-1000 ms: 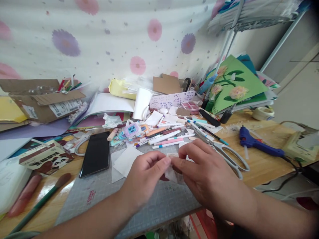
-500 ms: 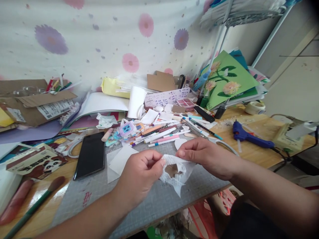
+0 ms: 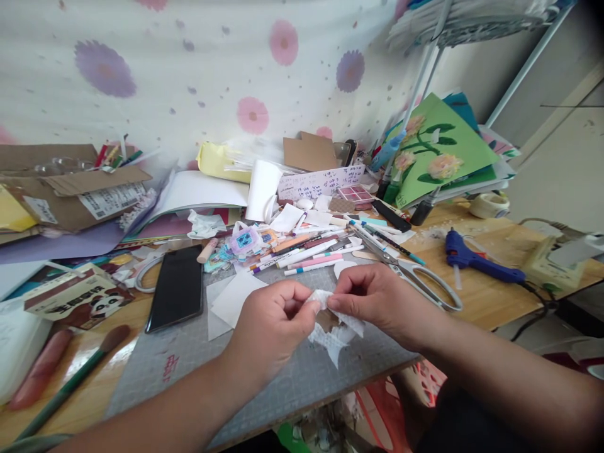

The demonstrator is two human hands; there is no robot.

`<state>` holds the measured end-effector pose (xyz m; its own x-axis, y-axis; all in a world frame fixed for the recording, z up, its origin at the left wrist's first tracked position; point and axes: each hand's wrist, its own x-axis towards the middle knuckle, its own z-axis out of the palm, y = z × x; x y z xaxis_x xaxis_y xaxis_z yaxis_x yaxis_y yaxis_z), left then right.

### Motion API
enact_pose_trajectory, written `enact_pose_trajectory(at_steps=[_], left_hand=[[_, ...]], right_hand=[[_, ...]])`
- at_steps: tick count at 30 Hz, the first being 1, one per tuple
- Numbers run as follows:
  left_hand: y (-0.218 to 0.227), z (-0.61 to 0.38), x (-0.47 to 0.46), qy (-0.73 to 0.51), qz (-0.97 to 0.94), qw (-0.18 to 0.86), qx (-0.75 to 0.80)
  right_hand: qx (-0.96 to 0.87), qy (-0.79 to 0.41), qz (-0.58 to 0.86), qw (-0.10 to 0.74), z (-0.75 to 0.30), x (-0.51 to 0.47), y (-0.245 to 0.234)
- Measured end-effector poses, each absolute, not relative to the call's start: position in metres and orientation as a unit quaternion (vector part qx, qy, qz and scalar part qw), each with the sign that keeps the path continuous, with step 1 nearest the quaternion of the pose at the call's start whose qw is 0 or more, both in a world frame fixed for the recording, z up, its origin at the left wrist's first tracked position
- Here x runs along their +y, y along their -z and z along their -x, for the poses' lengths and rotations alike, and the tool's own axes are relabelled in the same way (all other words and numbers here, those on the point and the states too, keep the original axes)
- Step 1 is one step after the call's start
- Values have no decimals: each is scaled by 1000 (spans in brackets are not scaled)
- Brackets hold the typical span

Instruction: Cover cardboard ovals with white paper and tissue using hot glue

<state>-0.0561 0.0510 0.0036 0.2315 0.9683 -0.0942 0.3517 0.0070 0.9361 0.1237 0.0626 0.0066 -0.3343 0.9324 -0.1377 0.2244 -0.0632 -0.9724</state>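
Pinching torn white tissue [image 3: 334,340] — left hand [image 3: 268,318] and right hand [image 3: 389,303] close together, above the grey mat [image 3: 198,351].

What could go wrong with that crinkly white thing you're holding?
The white sheet looks thin and ragged, so it might tear more if the left hand and right hand pull apart. The scissors lie just beyond the right hand, which might bump them. The blue glue gun could burn someone if it's hot, though I can't tell whether it is.
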Motion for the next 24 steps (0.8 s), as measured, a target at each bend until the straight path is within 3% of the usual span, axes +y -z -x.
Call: enact_pose_trajectory(at_steps=[3,9,15,24], left_hand=[[0,60,51,-333,-631,502,489],[4,66,54,-386,-555,652,344],[2,62,60,-415,-560,555,455],[4,63,60,-461,-556,529,445]], right_hand=[[-603,-536,487,332,-123,62,-6],[-562,-590,463,351,-136,63,-8],[-547,-609,465,337,-145,61,-7],[-588,-585,477,289,-144,57,-10]])
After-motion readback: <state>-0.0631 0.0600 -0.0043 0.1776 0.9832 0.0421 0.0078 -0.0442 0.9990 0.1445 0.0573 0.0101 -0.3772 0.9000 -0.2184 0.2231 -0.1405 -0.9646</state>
